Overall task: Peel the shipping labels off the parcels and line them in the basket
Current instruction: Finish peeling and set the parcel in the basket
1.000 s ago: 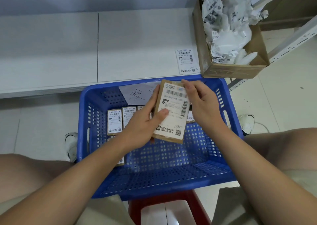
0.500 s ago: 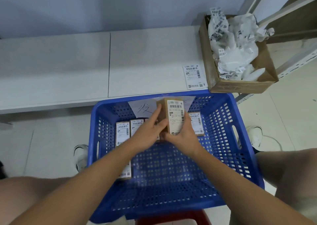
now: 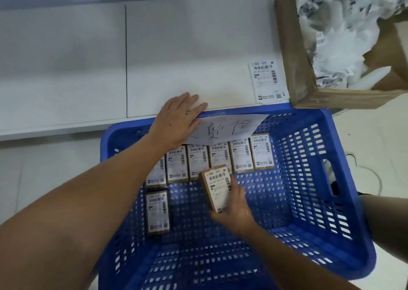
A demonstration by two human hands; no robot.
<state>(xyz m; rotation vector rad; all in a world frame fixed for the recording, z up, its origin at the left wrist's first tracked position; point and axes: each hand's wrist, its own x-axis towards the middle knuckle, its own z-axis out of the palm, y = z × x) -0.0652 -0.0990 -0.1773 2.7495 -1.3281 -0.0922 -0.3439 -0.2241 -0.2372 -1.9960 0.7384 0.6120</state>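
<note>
A: Where is the right hand?

B: Inside the blue basket, near the middle of its floor. Its thumb and fingers curl round a small brown parcel with a white label on top, holding it by the near end. The parcel is tilted, its far end just in front of the row of parcels along the basket's far wall.

A: And the left hand?

B: It lies flat with straight fingers on the basket's far rim, palm down, fingertips reaching onto the white shelf behind the basket. It also covers the left end of a handwritten paper sign hanging over that rim.

A: How are the parcels arranged?

B: The row at the far wall stands side by side, labels up, partly hidden under the left forearm at its left end. A single parcel lies nearer the camera, by the basket's left wall.

A: Anything outside the basket?

B: A loose shipping label lies flat on the shelf, just beyond the basket's far right corner. Beside it, to the right, sits a cardboard box filled with crumpled white backing paper.
</note>
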